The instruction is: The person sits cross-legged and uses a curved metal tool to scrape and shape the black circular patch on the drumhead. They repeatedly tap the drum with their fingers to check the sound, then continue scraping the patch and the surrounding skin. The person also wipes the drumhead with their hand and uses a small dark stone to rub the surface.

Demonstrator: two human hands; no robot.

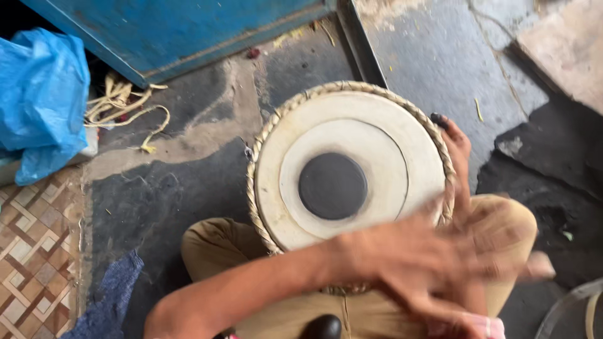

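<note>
A hand drum [347, 168] with a pale skin, black centre patch and braided rim is standing upright on the floor [188, 157], braced between the seated person's knees and foot. The skin is already laced on. One hand [433, 263] is sweeping across its near rim, too blurred to tell whether open or clenched; the other hand is not showing.

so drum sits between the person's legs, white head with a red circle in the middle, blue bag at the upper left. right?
Not quite. The head view shows the drum between the legs with a black circle in the middle of its white head, not red. The blue bag is at the upper left.
</note>
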